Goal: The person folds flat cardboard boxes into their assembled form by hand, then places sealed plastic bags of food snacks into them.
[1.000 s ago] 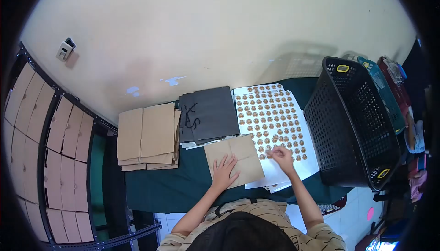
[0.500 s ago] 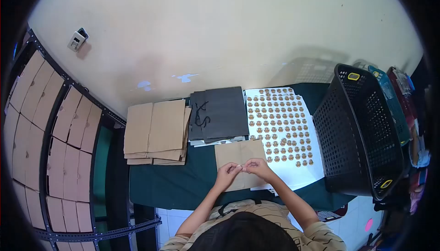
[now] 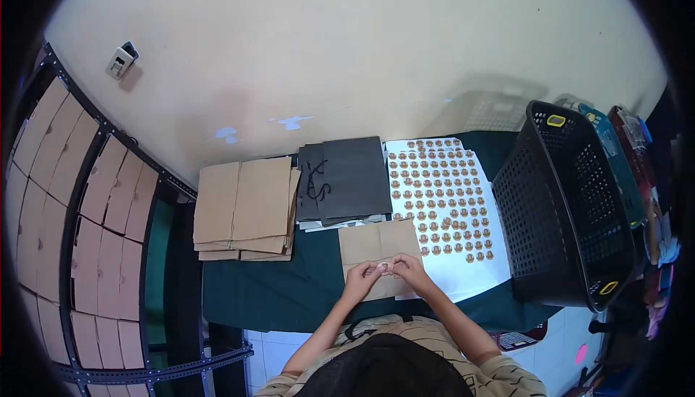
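In the head view my left hand (image 3: 361,279) and my right hand (image 3: 408,268) meet over a flat brown paper bag (image 3: 378,240). A small round sticker (image 3: 384,269) with a brown print is pinched between the fingertips of both. It looks like the round stickers laid in rows on the white sheet (image 3: 463,277) to the right. The bag lies creased on the dark green tablecloth, its lower part partly covered by my hands.
To the left lies a stack of folded brown bags (image 3: 242,201). Black folders (image 3: 355,176) with loose cords sit behind the bag. A tall black basket (image 3: 539,216) stands at the right. Shelves of cardboard boxes (image 3: 94,263) line the left side.
The sticker's printed face now shows between my fingertips, where before only a pale edge was visible. My hands have stayed over the bag, slightly further apart.
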`<state>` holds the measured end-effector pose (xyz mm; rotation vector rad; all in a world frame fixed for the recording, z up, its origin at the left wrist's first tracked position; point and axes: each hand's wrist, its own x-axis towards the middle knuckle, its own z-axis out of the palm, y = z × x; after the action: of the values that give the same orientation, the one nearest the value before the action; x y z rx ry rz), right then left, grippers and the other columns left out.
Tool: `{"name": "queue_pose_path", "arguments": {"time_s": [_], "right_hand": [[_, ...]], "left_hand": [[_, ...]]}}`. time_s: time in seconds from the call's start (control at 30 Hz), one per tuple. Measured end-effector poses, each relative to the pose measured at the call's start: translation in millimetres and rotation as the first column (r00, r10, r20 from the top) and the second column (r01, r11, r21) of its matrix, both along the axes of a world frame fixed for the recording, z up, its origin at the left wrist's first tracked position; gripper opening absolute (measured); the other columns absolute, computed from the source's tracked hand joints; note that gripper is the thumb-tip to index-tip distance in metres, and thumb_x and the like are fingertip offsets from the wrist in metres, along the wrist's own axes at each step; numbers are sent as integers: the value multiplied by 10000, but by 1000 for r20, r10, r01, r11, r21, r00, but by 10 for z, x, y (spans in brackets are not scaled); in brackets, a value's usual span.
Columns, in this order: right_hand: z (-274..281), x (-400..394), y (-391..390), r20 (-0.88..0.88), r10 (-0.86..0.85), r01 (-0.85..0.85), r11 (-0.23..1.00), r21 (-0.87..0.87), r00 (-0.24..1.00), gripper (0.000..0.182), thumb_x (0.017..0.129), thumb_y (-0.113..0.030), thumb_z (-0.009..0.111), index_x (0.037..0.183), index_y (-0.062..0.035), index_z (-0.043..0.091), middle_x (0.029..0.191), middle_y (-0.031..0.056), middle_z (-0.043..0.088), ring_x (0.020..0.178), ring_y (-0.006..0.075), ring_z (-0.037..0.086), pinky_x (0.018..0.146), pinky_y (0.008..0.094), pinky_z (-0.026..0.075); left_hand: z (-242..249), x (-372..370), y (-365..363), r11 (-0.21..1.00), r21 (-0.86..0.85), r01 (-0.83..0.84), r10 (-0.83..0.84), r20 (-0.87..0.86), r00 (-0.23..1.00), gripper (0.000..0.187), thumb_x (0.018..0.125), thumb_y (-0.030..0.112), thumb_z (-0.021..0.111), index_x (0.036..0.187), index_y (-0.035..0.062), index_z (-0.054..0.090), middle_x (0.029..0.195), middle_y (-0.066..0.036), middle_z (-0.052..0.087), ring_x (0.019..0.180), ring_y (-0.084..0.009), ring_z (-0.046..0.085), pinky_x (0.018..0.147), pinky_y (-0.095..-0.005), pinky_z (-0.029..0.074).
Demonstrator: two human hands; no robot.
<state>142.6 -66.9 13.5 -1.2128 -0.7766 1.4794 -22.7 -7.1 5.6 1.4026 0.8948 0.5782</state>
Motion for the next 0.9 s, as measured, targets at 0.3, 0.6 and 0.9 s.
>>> {"name": "queue_pose_path", "arguments": {"time_s": [0.3, 0.6, 0.9], "right_hand": [[-161, -124, 119, -24, -283, 283, 959, 6, 959, 182, 811, -120, 613, 943, -20, 538, 794, 34, 595, 693, 73, 551, 617, 188, 437], [-128, 90, 344, 477, -221, 157, 973, 171, 851, 107, 760, -85, 646, 815, -6, 599, 727, 41, 611, 636, 71, 548, 585, 198, 439], [-221, 44, 411, 683, -54, 27, 998, 51, 728, 185, 694, -89, 687, 813, 14, 589, 677, 89, 625, 621, 149, 601, 559, 267, 459]], "left_hand": [[-146, 140, -79, 961, -264, -76, 145, 256, 956, 261, 886, 103, 516, 1100, -43, 540, 1007, -77, 590, 915, -107, 553, 793, -216, 441], [119, 50, -28, 702, 672, 237, 197, -503, 842, 634, 763, 262, 611, 1320, 100, 354, 1328, -97, 402, 1234, -301, 332, 962, -426, 234], [-26, -17, 23, 702, 670, 239, 169, -484, 859, 650, 767, 335, 610, 1324, 115, 356, 1367, -63, 362, 1259, -266, 303, 969, -422, 200]]}}
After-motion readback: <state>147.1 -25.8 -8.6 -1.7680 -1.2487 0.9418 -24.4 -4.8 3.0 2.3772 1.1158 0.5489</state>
